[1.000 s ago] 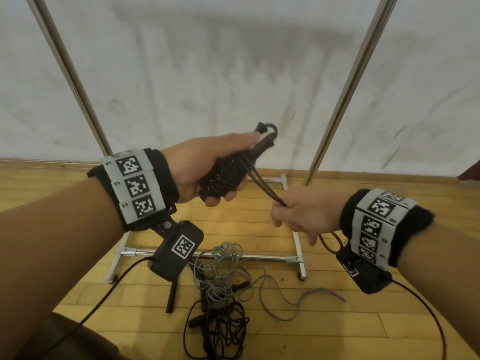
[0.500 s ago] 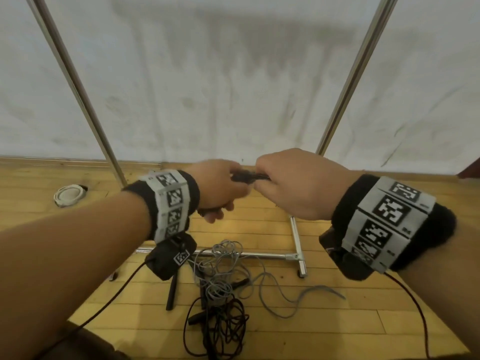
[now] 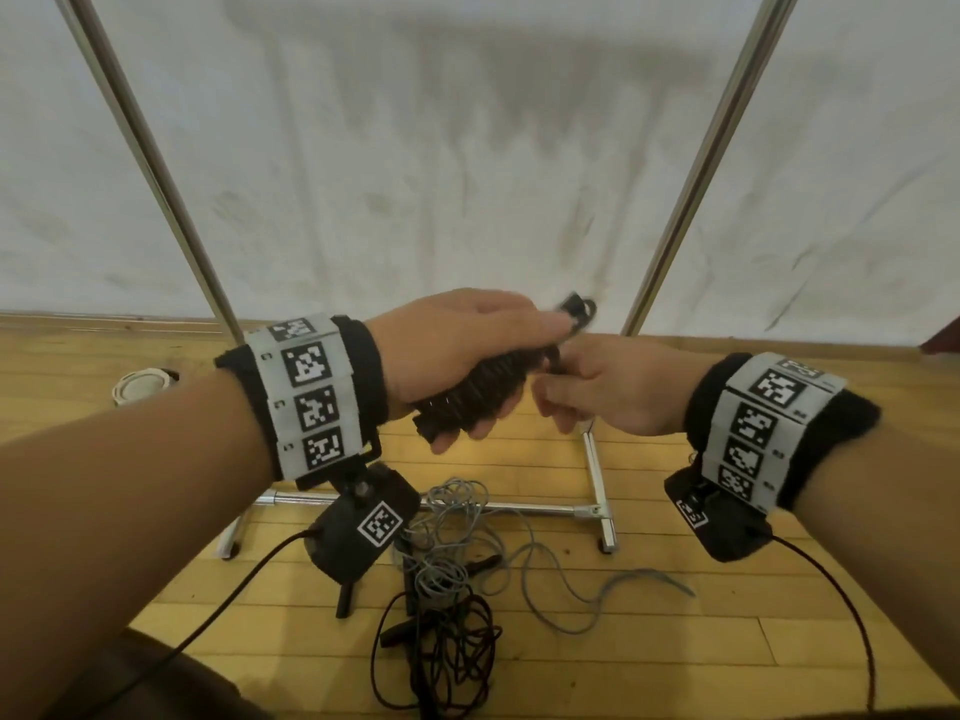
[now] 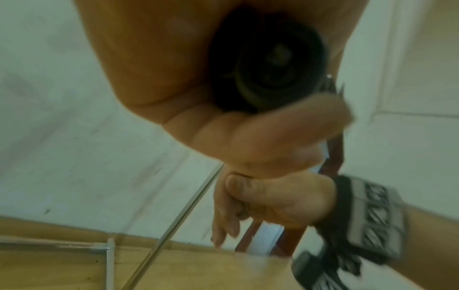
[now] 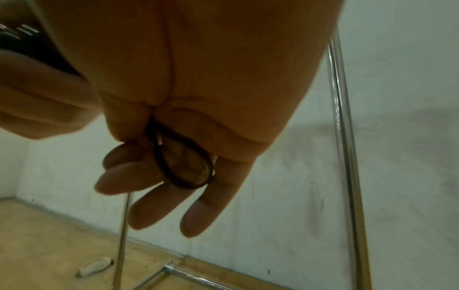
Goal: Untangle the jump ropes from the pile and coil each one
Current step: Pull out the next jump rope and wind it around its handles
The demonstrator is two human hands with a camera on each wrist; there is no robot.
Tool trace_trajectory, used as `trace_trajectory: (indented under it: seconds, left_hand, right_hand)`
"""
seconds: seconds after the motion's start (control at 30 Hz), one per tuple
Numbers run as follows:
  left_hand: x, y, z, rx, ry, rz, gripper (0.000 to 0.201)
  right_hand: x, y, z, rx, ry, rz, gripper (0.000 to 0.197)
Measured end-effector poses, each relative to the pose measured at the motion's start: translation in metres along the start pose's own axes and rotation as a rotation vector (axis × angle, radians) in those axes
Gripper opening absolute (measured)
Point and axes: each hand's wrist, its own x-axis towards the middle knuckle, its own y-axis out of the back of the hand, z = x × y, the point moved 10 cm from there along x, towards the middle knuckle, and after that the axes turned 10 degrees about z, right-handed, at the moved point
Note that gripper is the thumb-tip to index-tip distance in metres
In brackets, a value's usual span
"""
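Note:
My left hand (image 3: 467, 350) grips a black jump rope's handles wrapped in dark cord (image 3: 478, 392), their tips sticking out past my fingers. In the left wrist view the round handle end (image 4: 275, 64) sits in my palm. My right hand (image 3: 597, 387) is just right of the bundle and pinches the last short loop of the same dark cord (image 5: 183, 159) between thumb and fingers. On the floor below lies the pile: a grey rope (image 3: 457, 543) tangled over a black rope (image 3: 447, 646) with black handles.
A metal rack frame stands ahead, with two slanted poles (image 3: 156, 163) and a floor bar (image 3: 519, 507) just behind the pile. A white coiled rope (image 3: 139, 385) lies on the wooden floor at far left. A white wall is behind.
My hands met in front half a second ago; now the left hand is raised with the wound bundle showing, and the right hand has pulled slightly right, holding only a short loop.

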Motion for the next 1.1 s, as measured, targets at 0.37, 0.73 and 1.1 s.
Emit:
trace_trajectory:
  seconds: [0.37, 0.73, 1.1]
  left_hand:
    - [0.011, -0.01, -0.055, 0.767, 0.194, 0.072, 0.009]
    - [0.022, 0.032, -0.033, 0.348, 0.113, 0.34, 0.007]
    - [0.02, 0.038, -0.033, 0.152, 0.128, 0.348, 0.016]
  right_hand:
    - [0.013, 0.017, -0.042, -0.529, 0.225, 0.148, 0.015]
    - [-0.008, 0.056, -0.027, 0.138, 0.149, 0.358, 0.028]
    - [-0.007, 0.068, 0.001, 0.443, 0.032, 0.444, 0.021]
